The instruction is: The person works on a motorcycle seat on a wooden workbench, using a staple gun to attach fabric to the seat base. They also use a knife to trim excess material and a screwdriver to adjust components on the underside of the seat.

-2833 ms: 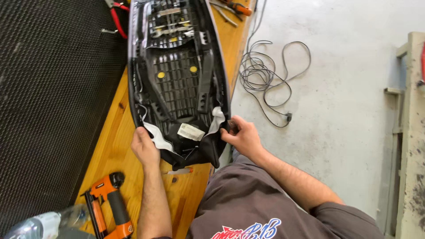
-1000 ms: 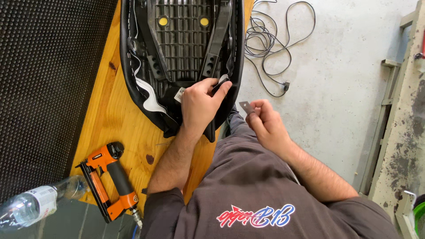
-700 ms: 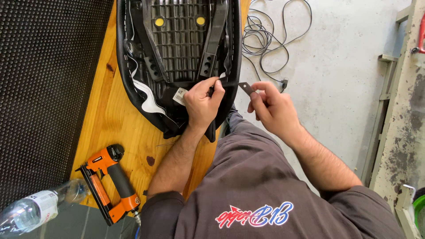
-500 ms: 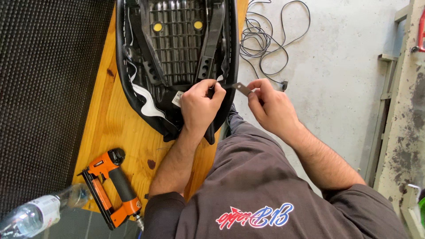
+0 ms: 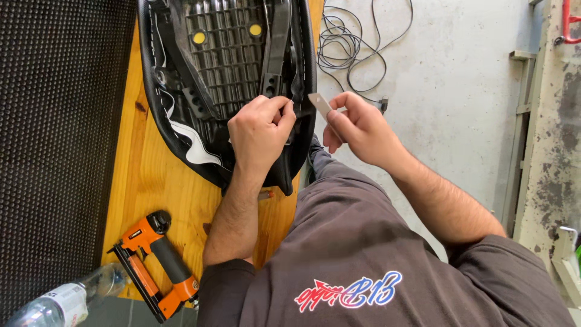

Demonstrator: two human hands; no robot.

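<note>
The seat (image 5: 230, 91) is black, its underside a ribbed grid with two yellow dots toward 12 o'clock and a white wavy stripe along its edge. The bench (image 5: 157, 181) is honey-yellow wood. At 9 o'clock lies a black dotted mat (image 5: 60, 139). The staple gun (image 5: 154, 263) at 7 o'clock is orange and black. The blade (image 5: 319, 104) looks pale grey, perhaps bare metal. The floor (image 5: 448, 91) is speckled grey.

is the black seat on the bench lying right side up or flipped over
Flipped over. The black seat on the wooden bench shows its ribbed plastic underside and yellow pads, with the left hand on its rim.
</note>
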